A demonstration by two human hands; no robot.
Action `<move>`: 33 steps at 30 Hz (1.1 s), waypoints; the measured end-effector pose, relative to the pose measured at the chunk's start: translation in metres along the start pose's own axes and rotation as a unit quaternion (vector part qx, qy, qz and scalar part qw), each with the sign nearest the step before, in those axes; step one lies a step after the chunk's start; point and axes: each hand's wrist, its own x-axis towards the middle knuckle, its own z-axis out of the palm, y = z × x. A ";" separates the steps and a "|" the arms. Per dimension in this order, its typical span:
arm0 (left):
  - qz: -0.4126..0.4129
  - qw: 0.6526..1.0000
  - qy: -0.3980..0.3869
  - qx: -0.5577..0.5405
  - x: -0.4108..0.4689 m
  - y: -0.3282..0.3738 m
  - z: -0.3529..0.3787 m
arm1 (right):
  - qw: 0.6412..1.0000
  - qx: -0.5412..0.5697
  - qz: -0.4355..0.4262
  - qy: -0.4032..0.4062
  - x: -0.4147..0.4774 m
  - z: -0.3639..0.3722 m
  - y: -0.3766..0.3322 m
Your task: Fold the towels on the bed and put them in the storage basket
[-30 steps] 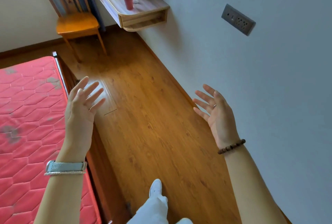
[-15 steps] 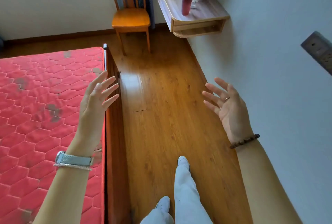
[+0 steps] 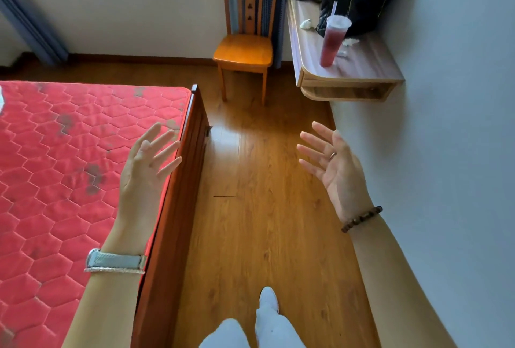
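Plainly, left hand (image 3: 142, 177) over bed (image 3: 55, 166) (fingers spread), right hand (image 3: 337, 172) above floor (image 3: 250, 222)

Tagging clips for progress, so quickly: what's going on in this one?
A person stands on the wooden floor beside the bed. The left hand is raised over the bed's edge, the right hand over the floor. Both are open, with no grip on anything. No towel or basket is clearly in view, so no folding is under way. A chair and a shelf with a drink stand ahead.
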 end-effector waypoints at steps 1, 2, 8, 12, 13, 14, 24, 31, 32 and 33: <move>-0.001 1.000 0.008 -0.007 0.005 -0.002 0.005 | 1.000 -0.003 0.002 -0.007 0.010 -0.002 -0.001; -0.002 1.000 0.015 -0.009 0.009 -0.004 0.009 | 1.000 -0.005 0.003 -0.014 0.020 -0.003 -0.002; -0.009 0.998 0.065 -0.008 0.030 -0.009 0.011 | 0.999 0.002 0.026 -0.046 0.066 0.004 0.000; -0.008 0.996 0.084 0.000 0.055 -0.010 -0.002 | 0.998 -0.002 0.032 -0.061 0.103 0.023 -0.002; -0.007 0.996 0.085 0.001 0.063 -0.011 -0.005 | 0.997 -0.001 0.032 -0.063 0.112 0.028 -0.003; -0.004 0.996 0.086 0.000 0.072 -0.011 -0.007 | 0.997 0.001 0.032 -0.064 0.121 0.033 -0.003; 0.019 0.995 0.093 -0.034 0.186 -0.015 -0.040 | 0.996 -0.012 0.020 -0.085 0.235 0.108 -0.016; 0.019 0.996 0.085 -0.022 0.271 0.002 -0.070 | 0.996 -0.014 0.013 -0.082 0.308 0.160 -0.034; 0.019 0.996 0.083 -0.021 0.282 0.005 -0.073 | 0.996 -0.018 0.011 -0.084 0.317 0.167 -0.036; 0.022 0.996 0.082 -0.021 0.293 0.007 -0.075 | 0.996 -0.019 0.009 -0.084 0.326 0.172 -0.038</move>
